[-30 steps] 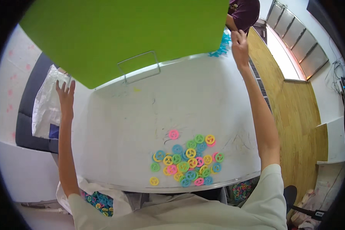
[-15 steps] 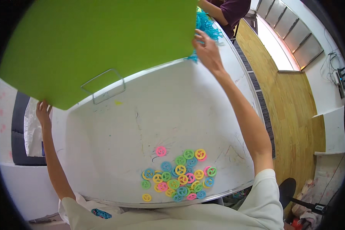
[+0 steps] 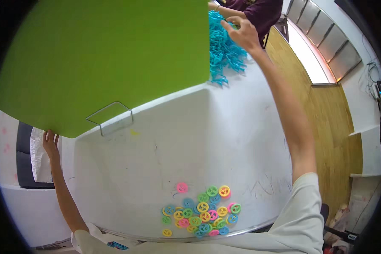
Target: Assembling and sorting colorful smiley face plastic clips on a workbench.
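Observation:
A large flat green board stands upright across the far side of the white table. My left hand grips its lower left edge, with the fingertips on the green face. Beyond the board's right edge, my right hand is off the board, its thumb and fingers apart and nothing seen between them. Just below and beside that hand lies a heap of teal plastic pieces, too tangled to tell singly. A bent metal wire stand rests against the board's lower edge.
Small spoked plastic wheels in pink, yellow, green and blue lie piled at the near side of the white table. Another person in a dark purple top sits at the far right. A dark-framed chair stands left.
My right hand has come off the board's right edge and moved up and right. The board has shifted slightly left in view, uncovering more of the teal heap. My left hand keeps its grip.

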Demonstrator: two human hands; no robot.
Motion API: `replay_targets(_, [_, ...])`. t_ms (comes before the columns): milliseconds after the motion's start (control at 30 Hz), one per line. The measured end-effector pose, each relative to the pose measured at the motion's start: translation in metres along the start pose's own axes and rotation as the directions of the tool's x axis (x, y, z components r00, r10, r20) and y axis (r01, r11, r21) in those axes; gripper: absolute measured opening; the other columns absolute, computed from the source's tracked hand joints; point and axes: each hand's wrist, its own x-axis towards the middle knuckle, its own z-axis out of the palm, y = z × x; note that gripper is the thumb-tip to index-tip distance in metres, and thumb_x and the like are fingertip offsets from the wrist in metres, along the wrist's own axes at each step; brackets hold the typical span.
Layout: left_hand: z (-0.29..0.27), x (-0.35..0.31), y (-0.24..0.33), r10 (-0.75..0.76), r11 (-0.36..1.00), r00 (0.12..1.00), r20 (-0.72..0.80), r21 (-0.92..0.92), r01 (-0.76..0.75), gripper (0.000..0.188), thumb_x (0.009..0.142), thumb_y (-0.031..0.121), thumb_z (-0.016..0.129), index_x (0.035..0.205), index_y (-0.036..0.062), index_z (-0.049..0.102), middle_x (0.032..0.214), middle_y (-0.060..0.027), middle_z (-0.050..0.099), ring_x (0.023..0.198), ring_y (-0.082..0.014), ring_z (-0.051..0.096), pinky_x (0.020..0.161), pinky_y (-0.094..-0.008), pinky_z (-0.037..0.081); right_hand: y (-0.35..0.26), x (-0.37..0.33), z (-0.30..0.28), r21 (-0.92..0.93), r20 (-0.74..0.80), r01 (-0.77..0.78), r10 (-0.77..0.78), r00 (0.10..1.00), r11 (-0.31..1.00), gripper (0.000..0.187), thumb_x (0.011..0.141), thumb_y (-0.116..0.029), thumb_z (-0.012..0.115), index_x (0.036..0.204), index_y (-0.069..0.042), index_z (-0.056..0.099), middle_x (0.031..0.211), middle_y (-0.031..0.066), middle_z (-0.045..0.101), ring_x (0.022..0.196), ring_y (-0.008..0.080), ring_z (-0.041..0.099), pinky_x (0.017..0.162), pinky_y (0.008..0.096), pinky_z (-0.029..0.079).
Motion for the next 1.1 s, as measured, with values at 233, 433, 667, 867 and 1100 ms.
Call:
replay_targets(233, [-0.016, -0.004, 0.005, -0.06, 0.998, 0.998, 0.014, -0.012, 0.06, 0.027, 0.097, 0.023, 0.052, 0.118, 0.0055, 0.052, 0.112, -0.0063, 0.06, 0.108, -0.0157, 0.058, 0.094, -0.0354, 0.049, -0.006, 0.108, 0.052, -0.317, 0.438, 0.169, -0.014, 0.899, 0.933, 0.058, 0.081, -0.048, 0.06, 0.125, -0.01, 0.056, 0.118, 0.0134, 0.061, 0.113, 0.0275, 0.056, 0.094, 0.0389, 0.045])
replay_targets(433, [-0.014, 0.001, 0.007, -0.029, 0.998, 0.997, 0.071, 0.049, 0.025, 0.027, 0.097, 0.022, 0.052, 0.118, 0.0054, 0.052, 0.112, -0.0065, 0.06, 0.109, -0.0169, 0.059, 0.094, -0.0358, 0.05, 0.037, 0.118, 0.113, -0.338, 0.619, 0.317, -0.045, 0.784, 0.886, 0.063, 0.085, -0.045, 0.054, 0.134, -0.007, 0.045, 0.127, 0.0153, 0.053, 0.119, 0.0279, 0.048, 0.098, 0.0421, 0.04])
replay_targets(667, [-0.022, 0.017, -0.003, -0.039, 0.999, 0.997, 0.069, 0.013, 0.038, 0.029, 0.096, 0.023, 0.054, 0.118, 0.0046, 0.053, 0.111, -0.0067, 0.06, 0.109, -0.0178, 0.059, 0.094, -0.0361, 0.05, 0.042, 0.11, 0.123, -0.368, 0.662, 0.205, 0.101, 0.742, 0.907, 0.09, 0.071, -0.065, 0.055, 0.14, -0.01, 0.037, 0.138, 0.0154, 0.04, 0.128, 0.0316, 0.037, 0.105, 0.0448, 0.034])
replay_targets(867, [-0.022, 0.026, -0.004, -0.025, 1.0, 0.995, 0.093, -0.004, 0.025, 0.03, 0.096, 0.023, 0.054, 0.117, 0.0024, 0.052, 0.112, -0.0084, 0.06, 0.109, -0.0183, 0.059, 0.094, -0.0363, 0.05, 0.047, 0.103, 0.108, -0.414, 0.683, 0.112, 0.227, 0.694, 0.903, 0.113, 0.059, -0.081, 0.057, 0.145, -0.013, 0.03, 0.148, 0.0156, 0.03, 0.137, 0.0348, 0.028, 0.111, 0.0472, 0.028])
replay_targets(1100, [-0.039, 0.03, -0.013, -0.036, 0.997, 0.994, 0.104, -0.06, 0.042, 0.031, 0.096, 0.024, 0.053, 0.119, 0.0034, 0.051, 0.114, -0.0082, 0.061, 0.11, -0.0167, 0.058, 0.094, -0.0349, 0.049, 0.014, 0.057, 0.054, -0.434, 0.683, 0.024, 0.311, 0.661, 0.901, 0.114, 0.059, -0.081, 0.058, 0.147, -0.016, 0.027, 0.15, 0.0149, 0.026, 0.139, 0.0339, 0.023, 0.111, 0.0513, 0.025])
